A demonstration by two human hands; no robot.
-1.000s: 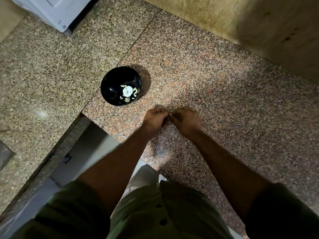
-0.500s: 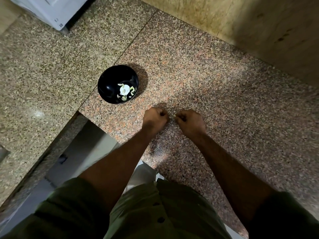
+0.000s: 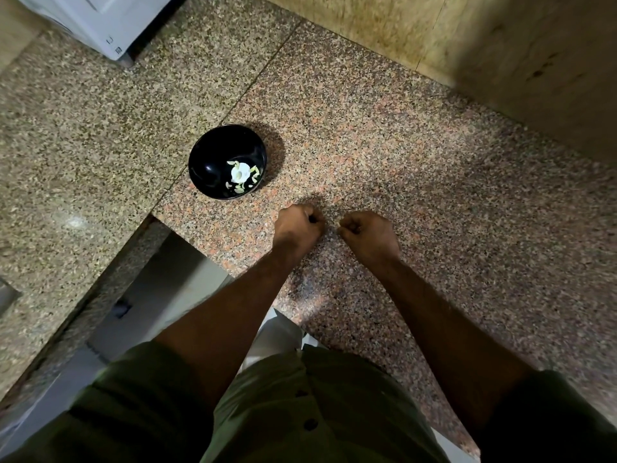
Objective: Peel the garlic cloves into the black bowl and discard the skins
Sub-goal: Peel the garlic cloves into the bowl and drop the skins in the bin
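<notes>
The black bowl (image 3: 227, 162) stands on the granite counter, left of and beyond my hands. In it lie a white garlic piece (image 3: 241, 172) and several pale bits. My left hand (image 3: 297, 227) is curled into a fist just right of and nearer than the bowl. The garlic clove it closes on is hidden inside the fingers. My right hand (image 3: 369, 233) is also curled, a short gap to the right. A tiny pale scrap of garlic skin shows at its thumb tip.
The reddish granite counter (image 3: 417, 182) runs right and back to a yellowish wall (image 3: 500, 45). A second speckled slab (image 3: 83, 135) lies left, with a white appliance (image 3: 100, 21) at its far end. The counter edge drops off just left of my left forearm.
My hands were joined over the garlic a second ago. They have since pulled apart sideways and both are now closed fists. The bowl has not moved.
</notes>
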